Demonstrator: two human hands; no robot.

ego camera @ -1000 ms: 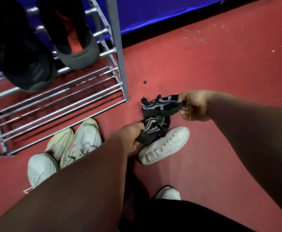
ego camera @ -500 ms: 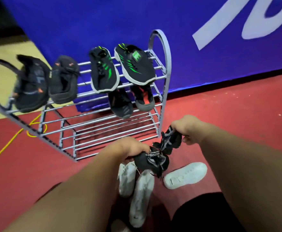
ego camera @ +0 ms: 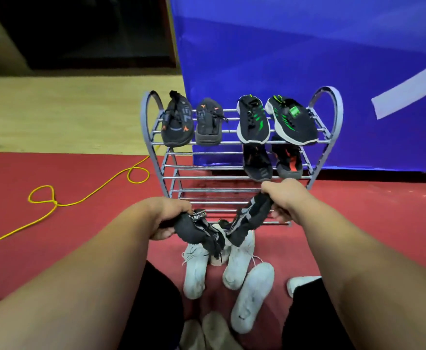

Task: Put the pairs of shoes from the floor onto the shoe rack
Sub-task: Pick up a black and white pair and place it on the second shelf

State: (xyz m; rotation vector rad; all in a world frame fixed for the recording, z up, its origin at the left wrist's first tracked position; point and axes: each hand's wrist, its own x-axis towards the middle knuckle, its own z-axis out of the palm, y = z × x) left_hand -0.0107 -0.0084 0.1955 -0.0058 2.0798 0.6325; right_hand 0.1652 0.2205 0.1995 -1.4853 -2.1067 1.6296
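My left hand (ego camera: 167,217) grips one black knit shoe (ego camera: 199,229) and my right hand (ego camera: 282,197) grips its mate (ego camera: 248,219). Both shoes hang in the air in front of the lowest bars of the grey metal shoe rack (ego camera: 232,178). The top shelf carries a black-and-orange pair (ego camera: 191,122) and a black-and-green pair (ego camera: 275,121). A dark pair with red marks (ego camera: 272,161) sits on the middle shelf at the right. Several white shoes (ego camera: 237,263) lie on the red floor below my hands.
A blue banner (ego camera: 307,46) stands right behind the rack. A yellow cord (ego camera: 85,195) loops over the red floor at the left. My dark-trousered knees (ego camera: 156,311) frame the white shoes. Wooden flooring lies beyond the red mat at the left.
Both hands have lifted the black pair off the floor and up toward the rack. My view has risen, so the whole rack is visible now.
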